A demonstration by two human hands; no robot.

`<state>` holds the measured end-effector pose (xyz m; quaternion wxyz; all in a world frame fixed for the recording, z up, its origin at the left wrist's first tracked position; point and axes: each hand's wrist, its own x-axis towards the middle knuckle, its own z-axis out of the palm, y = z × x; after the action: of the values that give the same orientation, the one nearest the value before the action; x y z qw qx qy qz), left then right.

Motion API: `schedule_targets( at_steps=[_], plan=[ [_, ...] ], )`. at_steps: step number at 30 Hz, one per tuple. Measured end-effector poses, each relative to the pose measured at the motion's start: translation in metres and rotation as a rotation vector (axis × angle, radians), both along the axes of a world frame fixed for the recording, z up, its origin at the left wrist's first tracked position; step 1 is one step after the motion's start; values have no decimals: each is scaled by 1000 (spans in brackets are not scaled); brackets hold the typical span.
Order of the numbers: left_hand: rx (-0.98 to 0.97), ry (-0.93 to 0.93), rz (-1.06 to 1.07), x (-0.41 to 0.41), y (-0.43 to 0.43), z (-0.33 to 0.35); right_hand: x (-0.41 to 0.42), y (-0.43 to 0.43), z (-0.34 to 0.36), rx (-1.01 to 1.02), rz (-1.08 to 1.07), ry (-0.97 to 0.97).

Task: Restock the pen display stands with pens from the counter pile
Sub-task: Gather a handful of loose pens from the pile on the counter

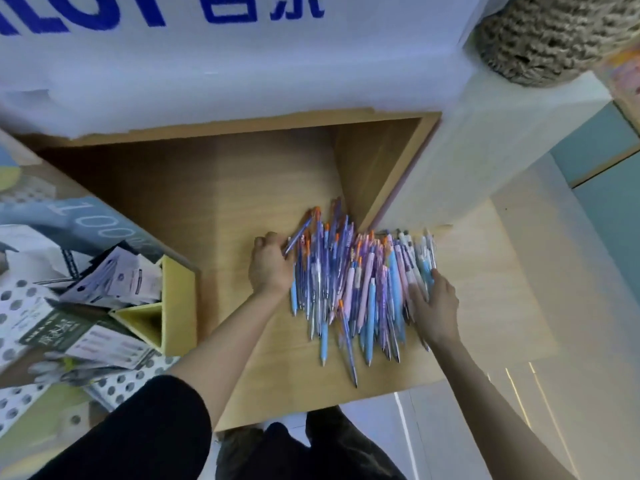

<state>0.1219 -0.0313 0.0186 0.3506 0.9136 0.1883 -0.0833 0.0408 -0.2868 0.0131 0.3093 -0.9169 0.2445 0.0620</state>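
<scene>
1. The pen pile (353, 282) lies on the wooden counter (207, 202), between both hands.
2. The left hand (270, 265), at the pile's left edge, pinches one purple pen (299, 235).
3. The right hand (436, 306) rests with straight fingers on the pile's right edge.

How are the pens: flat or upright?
Flat. The pens lie roughly parallel in a loose pile on the counter; the left hand pinches one, and the right hand rests on the other edge.
</scene>
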Motion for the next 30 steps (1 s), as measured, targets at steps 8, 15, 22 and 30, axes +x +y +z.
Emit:
schedule_targets(
  at_steps=[8, 15, 22, 30],
  plan=[
    [109, 206, 5, -36, 9, -13, -1, 6, -8, 41, -78, -59],
    [-254, 124, -114, -92, -18, -9, -4, 27, -13, -27, 65, 83],
    [225, -188, -193, -152, -65, -15, -4, 21, -22, -47, 90, 48],
    [244, -7, -255, -142, -69, -2, -6, 25, -22, -12, 42, 9]
  ],
)
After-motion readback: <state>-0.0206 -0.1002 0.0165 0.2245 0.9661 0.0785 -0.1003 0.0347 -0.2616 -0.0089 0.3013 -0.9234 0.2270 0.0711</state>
